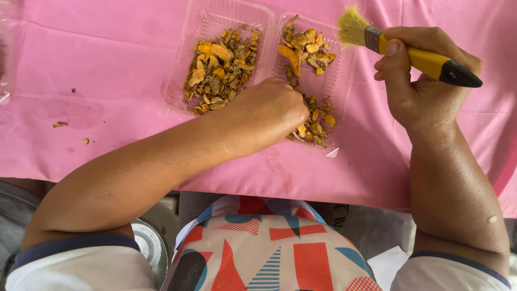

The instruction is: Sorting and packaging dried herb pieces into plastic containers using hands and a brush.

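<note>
A clear plastic hinged clamshell tray [180, 81] is lying opened flat on the pink plastic-covered tabletop [107, 59], which is leaving wide bare room to the left of the tray, while the tabletop's near edge is running just below the tray, above the person's patterned apron [269, 248]. Two small orange crumbs [60, 124] are lying well to the left of the tray. The tray's left half is holding a heap of dried orange-yellow root slices [221, 67], curled, uneven and brownish in places; the right half is holding a smaller cluster of the same slices [306, 49] at its far end and more at its near end. The left hand [266, 116] is reaching across into the tray's right half, its fingers curled down among the near slices [315, 125]; whether they are pinching a piece cannot be told. The right hand [423, 81] is hovering just right of the tray, its fingers closed around the handle of a yellow and black paintbrush [414, 56], whose pale bristles are pointing over the tray's far right corner.
</note>
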